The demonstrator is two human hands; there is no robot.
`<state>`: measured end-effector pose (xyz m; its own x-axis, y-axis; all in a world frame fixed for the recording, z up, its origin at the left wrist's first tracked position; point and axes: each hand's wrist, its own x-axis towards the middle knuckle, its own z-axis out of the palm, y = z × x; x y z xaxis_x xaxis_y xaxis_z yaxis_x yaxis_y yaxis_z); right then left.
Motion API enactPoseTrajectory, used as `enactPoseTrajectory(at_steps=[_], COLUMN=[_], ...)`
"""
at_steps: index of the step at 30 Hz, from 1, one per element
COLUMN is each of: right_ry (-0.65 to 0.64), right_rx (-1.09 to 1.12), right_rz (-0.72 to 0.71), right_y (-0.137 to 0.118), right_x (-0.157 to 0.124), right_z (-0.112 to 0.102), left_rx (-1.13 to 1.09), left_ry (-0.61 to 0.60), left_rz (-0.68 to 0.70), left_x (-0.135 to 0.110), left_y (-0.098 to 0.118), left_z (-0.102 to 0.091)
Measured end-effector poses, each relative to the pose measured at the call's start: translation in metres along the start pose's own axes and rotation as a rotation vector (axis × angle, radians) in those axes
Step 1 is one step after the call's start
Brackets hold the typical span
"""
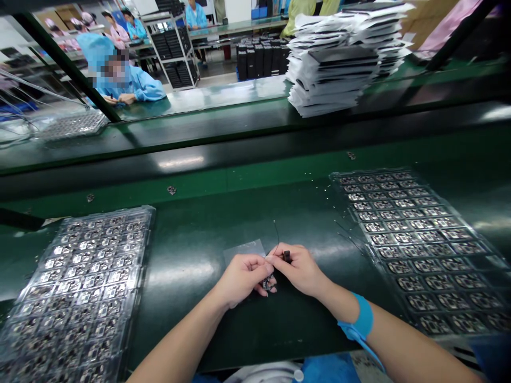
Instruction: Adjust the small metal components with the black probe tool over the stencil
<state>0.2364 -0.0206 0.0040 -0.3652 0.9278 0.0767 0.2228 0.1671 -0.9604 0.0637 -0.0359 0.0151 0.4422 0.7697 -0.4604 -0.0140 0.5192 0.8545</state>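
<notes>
Board [269, 283] is off the tabletop [191, 319], held between both hands at centre front, just above a clear film [244, 250].

Progress, my read: mid-piece. One board is in hand, with a thin black wire [277, 234] rising from the pinch point and curving away from the person. Whether the wire is already fixed to the board I can't tell, it's too small. The left tray [146, 234] and right tray [337, 176] both look packed with boards and I see no obvious gaps, so I can't say which side is finished stock or how much of the batch is left.

Fingers:
- Left hand [243, 279]: fingers [259, 266] curled tight, grasping the board, which pokes out below the fingertips.
- Right hand [301, 268]: fingers [279, 260] pinched closed on a small dark part [286, 256] at the wire's base, fingertips touching the left hand's. Blue wrist strap [361, 319] on this arm.

Around: two stray bits lie on the tabletop's far edge. A stack of white bags [335, 69] sits on the far side, well apart. A co-worker [131, 85] in blue sits across to the left, hands resting on their own bench.
</notes>
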Motion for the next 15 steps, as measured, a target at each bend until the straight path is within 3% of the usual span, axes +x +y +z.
enactPoseTrajectory(at_steps=[8,10,15], right_ry=[0.212,0.179,-0.040], right_rx=[-0.024,-0.053,-0.085], right_rz=[-0.069,-0.023,0.070], right_y=[0.001,0.001,-0.003], right_x=[-0.004,-0.006,-0.010], right_z=[-0.006,-0.006,-0.001], left_rx=[0.084,0.121,0.187], left_ry=[0.267,0.315,0.340], left_rz=[0.040,0.046,0.062], left_x=[-0.001,-0.001,0.001], left_y=[0.012,0.014,0.012], left_z=[-0.018,-0.022,-0.028])
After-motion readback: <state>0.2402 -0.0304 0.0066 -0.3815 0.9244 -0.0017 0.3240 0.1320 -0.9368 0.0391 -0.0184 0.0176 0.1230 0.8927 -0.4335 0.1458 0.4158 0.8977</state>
